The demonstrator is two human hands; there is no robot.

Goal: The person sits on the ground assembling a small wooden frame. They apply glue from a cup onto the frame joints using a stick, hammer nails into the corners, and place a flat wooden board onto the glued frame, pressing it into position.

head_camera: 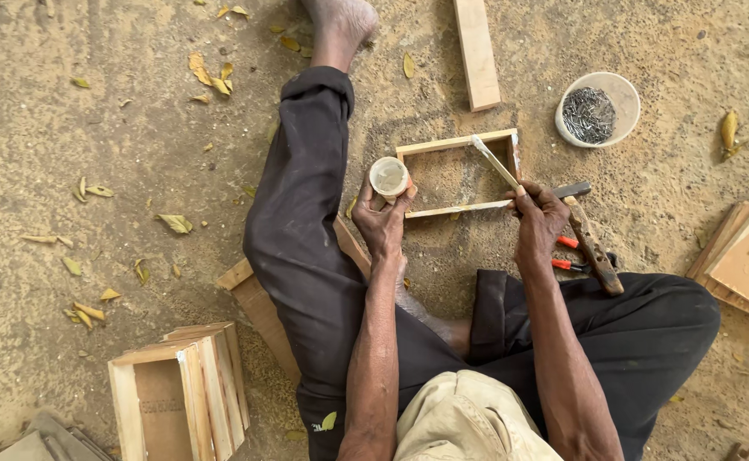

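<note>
Person's sitting on the sandy ground, legs spread. Left hand (pixel 383 224) is wrapped around a small round cup (pixel 389 177) of pale stuff, held upright. Right hand (pixel 537 220) is closed on a thin wooden stick (pixel 496 162) with a whitish tip, angled up and away from the fingers. Between and just beyond both hands lies an open wooden frame (pixel 458 173), flat on the sand. A hammer (pixel 589 239) and red-handled pliers (pixel 569 254) sit right beside the right hand, bowl of nails (pixel 597 108) further out. Finished wooden box (pixel 178 393) is well off behind the left elbow.
</note>
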